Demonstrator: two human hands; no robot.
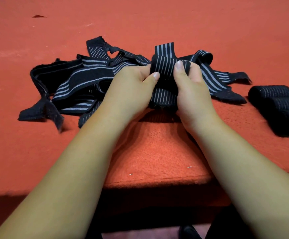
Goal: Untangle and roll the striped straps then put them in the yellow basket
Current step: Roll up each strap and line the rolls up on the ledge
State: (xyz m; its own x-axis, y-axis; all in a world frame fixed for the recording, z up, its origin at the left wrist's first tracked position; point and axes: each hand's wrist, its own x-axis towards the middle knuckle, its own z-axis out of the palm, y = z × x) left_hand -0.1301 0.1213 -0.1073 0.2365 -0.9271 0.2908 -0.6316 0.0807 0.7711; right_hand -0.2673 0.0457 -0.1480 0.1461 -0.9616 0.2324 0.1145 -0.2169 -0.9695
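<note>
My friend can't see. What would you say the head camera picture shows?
The left hand and right hand grip a partly rolled black strap with grey stripes over a red cloth. A tangled pile of striped straps lies behind them, and three rolled straps sit at the right edge.

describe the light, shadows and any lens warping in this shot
Head view: warm, even light, no glare; the left hand and right hand cast a soft shadow on the red cloth under the held strap. Head view: deep shade below the cloth's near edge; the rolled straps at the right border look dark with faint stripes; wide-lens stretch toward the borders.
</note>
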